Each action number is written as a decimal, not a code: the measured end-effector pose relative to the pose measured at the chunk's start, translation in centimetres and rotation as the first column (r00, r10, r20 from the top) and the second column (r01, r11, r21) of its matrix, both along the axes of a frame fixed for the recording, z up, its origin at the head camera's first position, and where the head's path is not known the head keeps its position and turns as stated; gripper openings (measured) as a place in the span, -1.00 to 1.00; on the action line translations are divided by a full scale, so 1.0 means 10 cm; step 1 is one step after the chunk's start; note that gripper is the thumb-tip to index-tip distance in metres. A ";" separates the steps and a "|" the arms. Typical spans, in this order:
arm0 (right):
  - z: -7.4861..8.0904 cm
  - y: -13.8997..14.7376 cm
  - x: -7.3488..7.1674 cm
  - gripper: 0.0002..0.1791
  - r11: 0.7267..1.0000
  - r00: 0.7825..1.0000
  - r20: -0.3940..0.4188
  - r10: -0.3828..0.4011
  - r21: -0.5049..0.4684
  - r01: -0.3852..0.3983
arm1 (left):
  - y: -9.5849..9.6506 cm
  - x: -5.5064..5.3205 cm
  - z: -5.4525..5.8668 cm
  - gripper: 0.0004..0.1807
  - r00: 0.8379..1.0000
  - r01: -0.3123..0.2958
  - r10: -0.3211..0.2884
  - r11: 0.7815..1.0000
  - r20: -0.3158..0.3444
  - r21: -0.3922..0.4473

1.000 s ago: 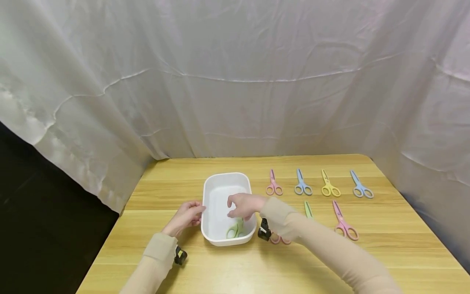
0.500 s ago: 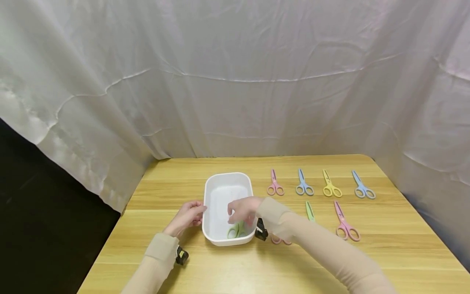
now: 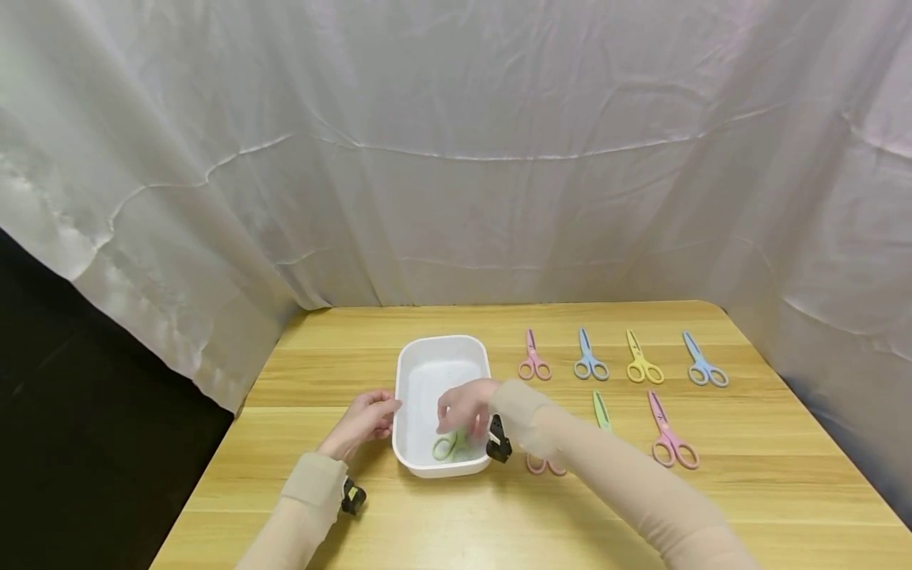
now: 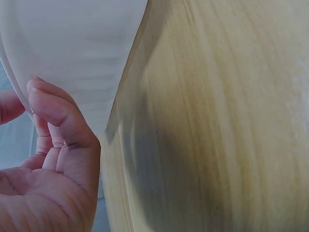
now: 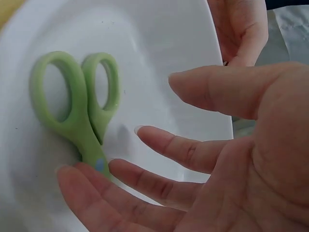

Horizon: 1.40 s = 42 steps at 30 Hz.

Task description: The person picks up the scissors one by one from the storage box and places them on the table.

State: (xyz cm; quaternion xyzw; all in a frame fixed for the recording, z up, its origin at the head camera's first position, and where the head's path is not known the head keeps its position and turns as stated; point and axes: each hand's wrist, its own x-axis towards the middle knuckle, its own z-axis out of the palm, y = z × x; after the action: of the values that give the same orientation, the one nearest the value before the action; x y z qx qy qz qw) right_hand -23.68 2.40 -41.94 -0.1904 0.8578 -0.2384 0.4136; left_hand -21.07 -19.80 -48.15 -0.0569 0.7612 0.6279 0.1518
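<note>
A white rectangular tub [image 3: 443, 472] stands on the wooden table. My left hand [image 3: 362, 419] grips its left rim, thumb on one side and fingers on the other, as the left wrist view shows with the hand [image 4: 63, 159] at the tub wall [image 4: 72, 53]. Inside the tub lies a pair of green scissors [image 5: 87, 130], loop handles toward the front. My right hand [image 5: 227, 150] reaches in over them with fingers stretched out and thumb apart; some fingertips touch the scissors near the pivot. The blades are hidden under those fingers.
Right of the tub lie pink scissors [image 3: 531, 351], blue scissors [image 3: 584, 348], yellow scissors [image 3: 636, 352] and more blue scissors [image 3: 694, 350] in a back row. Nearer are green scissors [image 3: 602, 408] and pink scissors [image 3: 659, 416]. Other pink handles [image 3: 536, 467] show partly behind my right forearm.
My right hand has lowered further into the tub and shifted slightly left. The green scissors have slid a little left with it. My left hand keeps its grip on the rim.
</note>
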 end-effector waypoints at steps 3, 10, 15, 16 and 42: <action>0.02 -0.03 -0.02 -0.83 1.000 1.000 -0.001 -0.012 -0.012 0.012 | 0.00 0.00 0.01 -0.86 1.000 -0.005 0.005 1.000 0.000 0.002; -0.01 -0.13 -0.08 -0.83 0.999 0.999 -0.027 -0.022 -0.024 0.021 | 0.01 0.02 0.02 -0.77 1.000 -0.005 0.005 1.000 0.000 -0.002; -0.04 -0.21 -0.11 -0.80 1.000 0.995 -0.102 -0.005 -0.022 0.002 | 0.01 0.02 0.02 -0.79 1.000 0.005 -0.005 1.000 -0.005 0.006; -0.05 -0.22 -0.12 -0.79 1.000 0.992 -0.125 0.005 -0.018 -0.007 | 0.01 0.02 0.01 -0.80 1.000 0.005 -0.005 1.000 -0.004 0.009; -0.12 -0.25 -0.22 -0.89 0.992 0.981 -0.144 -0.128 -0.017 0.127 | 0.02 0.01 0.00 -0.78 1.000 -0.019 0.019 1.000 0.002 -0.005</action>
State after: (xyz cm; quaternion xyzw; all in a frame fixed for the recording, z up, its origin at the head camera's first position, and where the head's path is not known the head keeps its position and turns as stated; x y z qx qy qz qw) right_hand -25.90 -0.05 -43.17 -0.1537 0.8951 -0.2533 0.3332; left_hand -21.00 -19.60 -48.20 -0.0653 0.7621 0.6272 0.1467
